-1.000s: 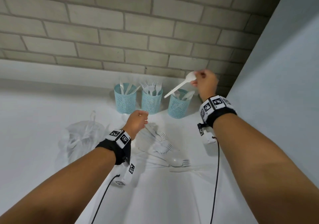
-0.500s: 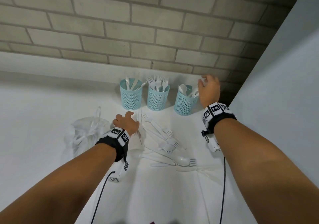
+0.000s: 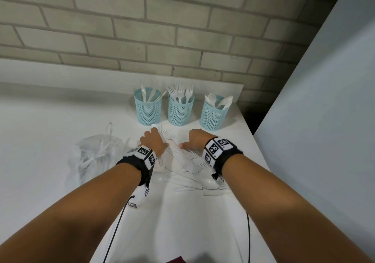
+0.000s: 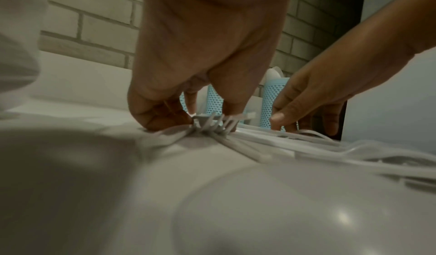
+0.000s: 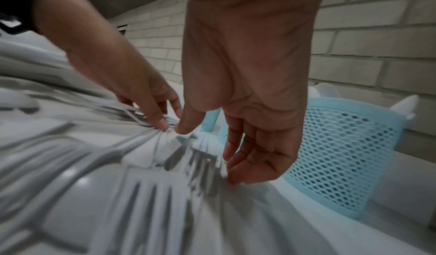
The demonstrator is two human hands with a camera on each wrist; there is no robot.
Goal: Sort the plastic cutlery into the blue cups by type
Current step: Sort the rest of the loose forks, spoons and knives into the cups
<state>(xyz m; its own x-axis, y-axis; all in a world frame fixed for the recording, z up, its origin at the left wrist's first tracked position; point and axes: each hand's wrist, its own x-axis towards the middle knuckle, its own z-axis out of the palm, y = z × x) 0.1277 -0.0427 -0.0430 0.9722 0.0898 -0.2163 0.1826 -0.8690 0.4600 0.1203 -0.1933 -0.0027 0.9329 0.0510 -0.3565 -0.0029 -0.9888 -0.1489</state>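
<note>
Three blue mesh cups stand by the brick wall: the left cup [image 3: 147, 109] holds knives, the middle cup [image 3: 179, 110] forks, the right cup [image 3: 212, 114] spoons. Loose white cutlery [image 3: 188, 174] lies in a pile in front of them. My left hand [image 3: 154, 140] is down at the pile's far left end. Its thumb and fingers [image 4: 230, 108] pinch a white cutlery piece [image 4: 218, 124] that shows tines. My right hand [image 3: 193, 143] hovers just right of it over the forks [image 5: 202, 158]. Its fingers [image 5: 238, 173] hang relaxed and hold nothing.
A crumpled clear plastic bag [image 3: 97, 155] with more cutlery lies left of the pile. A grey wall panel [image 3: 324, 120] closes the table's right side, and the table edge [image 3: 257, 151] runs close to my right wrist. Cables hang from both wristbands.
My right hand let the spoon go into the right cup and came down to the pile, empty. My left hand moved forward and lowered onto the cutlery.
</note>
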